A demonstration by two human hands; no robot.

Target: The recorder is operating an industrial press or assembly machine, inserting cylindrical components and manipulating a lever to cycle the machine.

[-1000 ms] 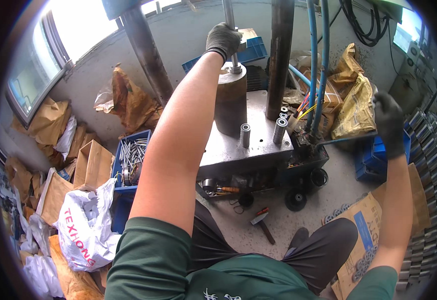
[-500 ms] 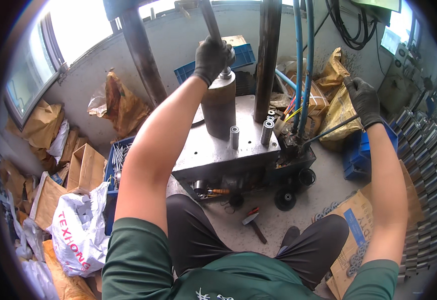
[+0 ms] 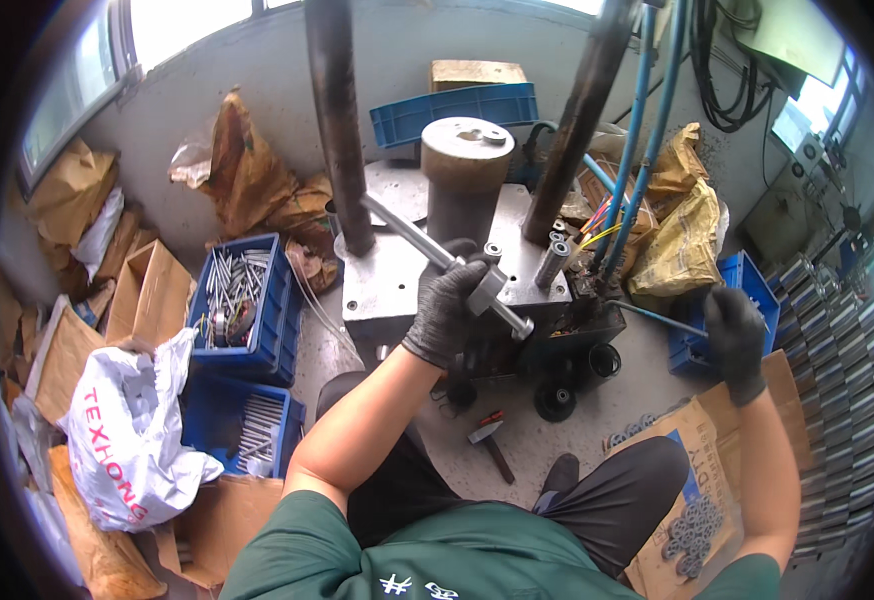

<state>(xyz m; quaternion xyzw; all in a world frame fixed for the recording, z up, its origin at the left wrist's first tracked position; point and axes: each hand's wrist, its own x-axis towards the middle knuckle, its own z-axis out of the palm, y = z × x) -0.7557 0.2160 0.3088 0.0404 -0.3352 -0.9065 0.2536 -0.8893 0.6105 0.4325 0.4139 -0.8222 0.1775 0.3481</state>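
Observation:
My left hand (image 3: 445, 305) is closed around a steel rod (image 3: 405, 228) with a thick collar (image 3: 487, 290) and a small round end. The rod slants in front of the steel plate (image 3: 382, 275) of a press. Behind it a thick upright metal cylinder (image 3: 467, 140) stands on the plate, with flat round pieces on top. A small ribbed stack of metal rings (image 3: 552, 262) is at the plate's right edge. Out to the right, my right hand (image 3: 735, 340) is curled at the outer end of a thin bar lever (image 3: 657, 318); its fingertips are partly hidden.
Two dark columns (image 3: 335, 120) rise from the plate. Blue crates (image 3: 282, 300) of metal rods stand left, beside a white sack (image 3: 122, 440). A hammer (image 3: 492, 450) lies on the floor. Grey rings (image 3: 692, 535) lie on cardboard; stacked metal parts (image 3: 837, 390) line the right.
My left hand has brought the rod down and nearer, away from the cylinder's top. My right hand and the lever have swung downward. The view has shifted, showing more crates at left.

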